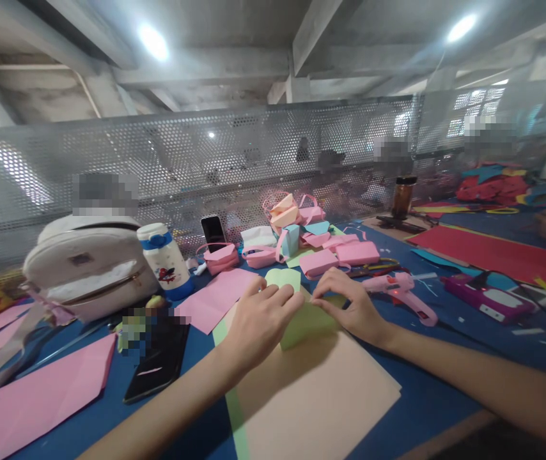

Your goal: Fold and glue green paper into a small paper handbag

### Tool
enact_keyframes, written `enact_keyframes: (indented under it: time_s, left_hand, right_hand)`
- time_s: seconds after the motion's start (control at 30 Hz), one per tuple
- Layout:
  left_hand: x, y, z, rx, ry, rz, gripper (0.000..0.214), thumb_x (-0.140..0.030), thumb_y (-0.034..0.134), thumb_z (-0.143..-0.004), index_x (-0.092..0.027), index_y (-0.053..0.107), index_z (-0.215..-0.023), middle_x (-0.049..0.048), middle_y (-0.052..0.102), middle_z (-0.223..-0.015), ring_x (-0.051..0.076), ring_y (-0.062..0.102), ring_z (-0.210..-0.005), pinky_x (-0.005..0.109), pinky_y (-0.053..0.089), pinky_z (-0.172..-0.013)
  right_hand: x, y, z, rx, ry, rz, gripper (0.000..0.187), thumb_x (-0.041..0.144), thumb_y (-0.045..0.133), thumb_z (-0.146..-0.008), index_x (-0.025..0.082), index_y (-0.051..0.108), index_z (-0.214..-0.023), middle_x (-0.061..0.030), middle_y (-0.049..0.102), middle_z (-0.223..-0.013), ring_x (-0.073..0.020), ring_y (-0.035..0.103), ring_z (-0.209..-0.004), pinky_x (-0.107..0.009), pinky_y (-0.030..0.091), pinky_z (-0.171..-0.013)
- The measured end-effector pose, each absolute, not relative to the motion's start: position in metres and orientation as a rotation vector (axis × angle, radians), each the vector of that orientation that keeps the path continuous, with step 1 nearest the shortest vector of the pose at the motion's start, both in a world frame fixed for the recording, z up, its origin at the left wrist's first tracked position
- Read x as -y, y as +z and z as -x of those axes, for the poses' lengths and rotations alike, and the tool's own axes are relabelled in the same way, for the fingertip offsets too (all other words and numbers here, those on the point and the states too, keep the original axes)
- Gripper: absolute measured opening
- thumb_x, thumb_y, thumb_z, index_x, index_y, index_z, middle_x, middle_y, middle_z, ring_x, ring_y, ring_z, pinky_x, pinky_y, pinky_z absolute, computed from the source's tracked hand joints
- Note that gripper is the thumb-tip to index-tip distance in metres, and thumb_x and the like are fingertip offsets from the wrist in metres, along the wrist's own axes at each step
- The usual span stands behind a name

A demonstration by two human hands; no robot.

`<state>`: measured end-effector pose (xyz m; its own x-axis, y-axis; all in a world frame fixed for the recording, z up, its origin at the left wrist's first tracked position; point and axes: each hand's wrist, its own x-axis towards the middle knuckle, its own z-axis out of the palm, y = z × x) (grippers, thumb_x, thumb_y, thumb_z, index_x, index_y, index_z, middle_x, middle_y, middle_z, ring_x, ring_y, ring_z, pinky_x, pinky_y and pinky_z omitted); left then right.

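Both bare hands work close together over the middle of the worktop (450, 367), which is blue. Left hand (261, 322): back upward, fingers curled over and grasping the green paper (299, 329). Right hand (362, 313): thumb and index finger brought together in a pinch at the same paper's upper right edge; the exact grip there is too small to tell. Green paper is folded, one part standing up behind the left fingers, the rest hanging down in front between the hands, above a stack of peach sheets (316, 402). A pink sheet (218, 295) lies left of the stack; nearer the left forearm, a black phone (160, 358). Just beyond the hands, small pink paper bags (318, 263) sit in a cluster. Right of the right hand, a pink glue gun (400, 289) lies on its side, a red light showing on it; farther right, a purple device (486, 300). Left rear: a blue-and-white bottle (166, 262) stands upright beside a pale backpack (91, 271). Perforated metal screen (234, 150) runs behind everything on the worktop.
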<state>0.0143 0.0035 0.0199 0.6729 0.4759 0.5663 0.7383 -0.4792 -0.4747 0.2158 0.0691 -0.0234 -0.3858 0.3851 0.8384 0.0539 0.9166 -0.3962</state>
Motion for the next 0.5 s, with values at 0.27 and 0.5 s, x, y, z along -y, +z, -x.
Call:
enact_keyframes:
  time_s: [0.27, 0.5]
  left_hand:
    - [-0.0059, 0.0210, -0.0131, 0.881, -0.457, 2.170, 0.023, -0.004, 0.038, -0.098, -0.021, 0.052, -0.090, -0.0030, 0.060, -0.069, 0.014, 0.046, -0.050, 0.033, 0.026, -0.061]
    - [-0.0047, 0.0209, -0.0116, 0.849, -0.478, 2.176, 0.024, -0.005, 0.042, -0.097, -0.020, 0.049, -0.079, -0.0030, 0.059, -0.066, 0.013, 0.046, -0.050, 0.032, 0.027, -0.062]
  right_hand:
    - [-0.0686, -0.0233, -0.2164, 1.944, 0.354, 0.314, 0.014, 0.029, 0.064, -0.096, 0.022, 0.064, -0.084, -0.0031, 0.064, -0.078, -0.0209, 0.057, -0.078, -0.037, 0.044, -0.075]
    - [-0.0695, -0.0247, -0.2179, 1.955, 0.348, 0.316, 0.013, 0.028, 0.064, -0.096, 0.022, 0.065, -0.084, -0.0035, 0.063, -0.079, -0.0212, 0.056, -0.079, -0.038, 0.044, -0.075]
